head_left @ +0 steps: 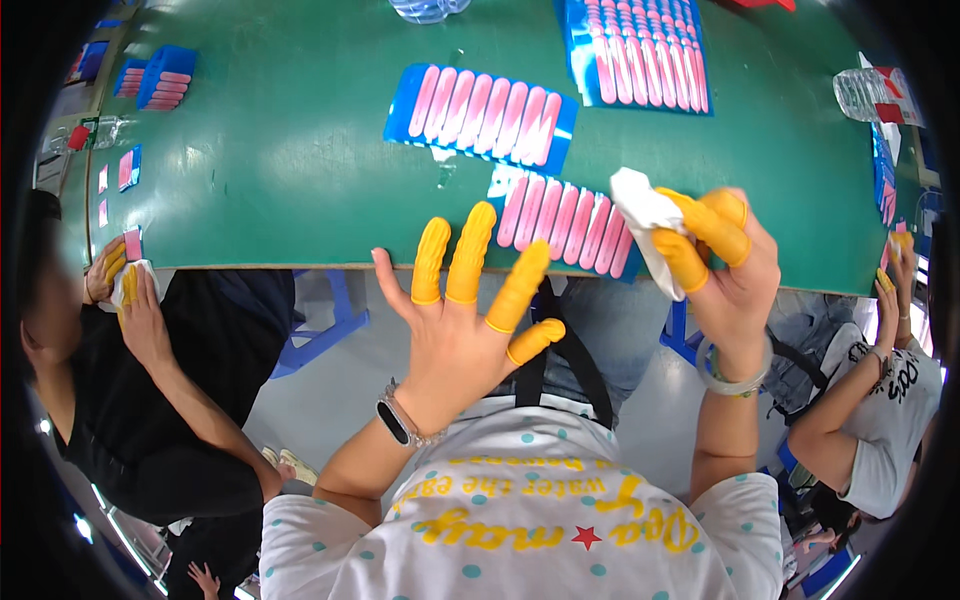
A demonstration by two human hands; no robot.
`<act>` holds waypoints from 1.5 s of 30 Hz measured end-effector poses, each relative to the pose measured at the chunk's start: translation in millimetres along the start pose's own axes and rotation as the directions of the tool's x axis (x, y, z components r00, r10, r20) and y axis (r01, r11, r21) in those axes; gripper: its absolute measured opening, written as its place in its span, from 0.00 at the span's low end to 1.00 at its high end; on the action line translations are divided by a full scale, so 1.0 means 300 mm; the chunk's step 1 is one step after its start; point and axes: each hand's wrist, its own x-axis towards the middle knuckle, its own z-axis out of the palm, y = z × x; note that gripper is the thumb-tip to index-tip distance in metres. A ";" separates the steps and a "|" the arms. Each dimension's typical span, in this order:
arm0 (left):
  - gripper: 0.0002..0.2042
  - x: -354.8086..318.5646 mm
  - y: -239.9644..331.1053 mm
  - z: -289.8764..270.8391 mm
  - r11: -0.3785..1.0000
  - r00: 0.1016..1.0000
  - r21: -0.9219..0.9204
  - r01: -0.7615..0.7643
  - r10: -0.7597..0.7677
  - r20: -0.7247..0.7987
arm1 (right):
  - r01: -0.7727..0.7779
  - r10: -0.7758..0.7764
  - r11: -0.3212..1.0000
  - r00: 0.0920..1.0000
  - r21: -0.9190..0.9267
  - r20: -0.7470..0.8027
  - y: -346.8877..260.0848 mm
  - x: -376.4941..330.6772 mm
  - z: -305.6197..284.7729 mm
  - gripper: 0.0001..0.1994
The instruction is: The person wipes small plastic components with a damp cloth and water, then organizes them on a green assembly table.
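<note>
- Yellow rubber finger cots cover most fingertips of both hands, seen from above over a white dotted shirt.
- The left hand [455,330] is spread wide with nothing in it, hovering just short of the near edge of the green table [300,170].
- The right hand [725,265] pinches a crumpled white wipe [640,215] between thumb and forefingers, held just above that same edge.
- Right beside the wipe, on the table's near edge, lies a blue tray of pink strips [565,215]; it looks like the piece being cleaned.
- To do this well, the free hand should probably press the tray's blue border flat (not the pink faces) while the wipe runs along each strip in one direction.
- Further in sits a second tray [482,115]; a larger tray [638,50] lies at the far side.
- Small trays [160,78] rest at the table's far left.
- A clear plastic bottle [870,95] lies toward the right end.
- Co-workers sit at both ends; the one on the left [125,290] also holds a white cloth.
</note>
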 end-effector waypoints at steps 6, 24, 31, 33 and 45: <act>0.37 -0.008 -0.014 0.053 0.995 0.998 0.098 -0.032 0.037 -0.051 | 0.614 -0.389 0.638 0.778 -0.465 0.493 -0.075 0.125 -0.021 0.11; 0.31 -0.008 -0.027 0.082 0.994 0.981 0.101 -0.036 0.054 -0.186 | 0.769 -0.340 0.517 0.588 -0.376 0.734 -0.167 0.096 0.042 0.05; 0.32 -0.013 -0.023 0.097 0.996 0.981 0.084 -0.035 0.050 -0.186 | 0.570 -0.301 0.750 0.745 -0.335 0.596 -0.139 0.120 -0.028 0.06; 0.32 -0.017 -0.030 0.099 0.994 0.983 0.105 -0.026 0.044 -0.180 | 0.328 -0.219 0.904 0.906 -0.274 0.362 -0.112 0.132 -0.082 0.11; 0.33 -0.014 -0.033 0.095 0.998 0.980 0.010 -0.063 0.064 -0.191 | -0.158 0.325 0.884 0.885 0.440 -0.334 0.224 -0.048 -0.155 0.14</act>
